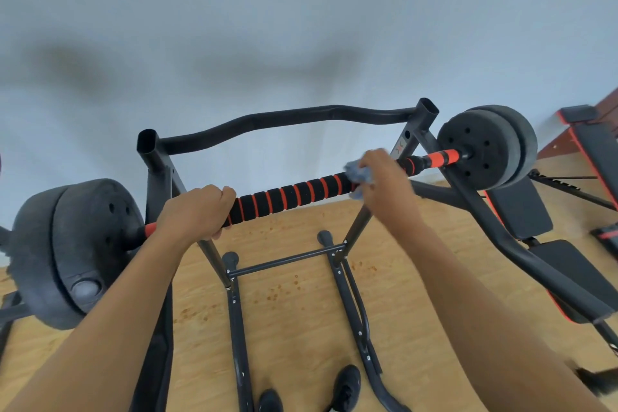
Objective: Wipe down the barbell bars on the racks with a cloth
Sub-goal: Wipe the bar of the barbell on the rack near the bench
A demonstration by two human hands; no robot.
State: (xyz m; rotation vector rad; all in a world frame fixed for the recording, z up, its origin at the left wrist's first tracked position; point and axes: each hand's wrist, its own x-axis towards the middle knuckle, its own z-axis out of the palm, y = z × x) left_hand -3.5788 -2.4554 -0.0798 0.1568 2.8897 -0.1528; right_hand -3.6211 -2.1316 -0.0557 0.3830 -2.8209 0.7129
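The barbell bar (291, 196) lies across the rack (284, 119), its foam grip banded black and orange, with dark weights at both ends. The left hand (197, 211) is closed in a full overhand grip round the bar by the rack's left upright, just inside the left plates (77, 244). The right hand (384, 177) has its fingers curled over a crumpled blue cloth (359, 174) and presses it onto the bar close to the rack's right upright. To wipe well, the cloth should wrap right round the bar, not just sit on top, and be squeezed firmly and drawn along in long strokes with a slight twist of the wrist, so the underside and the grooves between the foam bands get cleaned too. The left hand's job, as I read it, is to stop the bar rolling on its rests, so it wants a firm hold and no pull toward the body. The patch beneath that hand will need its own pass, as will the smooth orange section beyond the right upright, next to the right plates (481, 144). Below, the pale wood-look floor (294, 311) carries scattered reddish-brown specks between the rack's base rails, where dark shoes (347, 385) stand. A plain pale wall (301, 10) rises behind, and a black padded bench (521, 211) with red trim sits off the rack's right side
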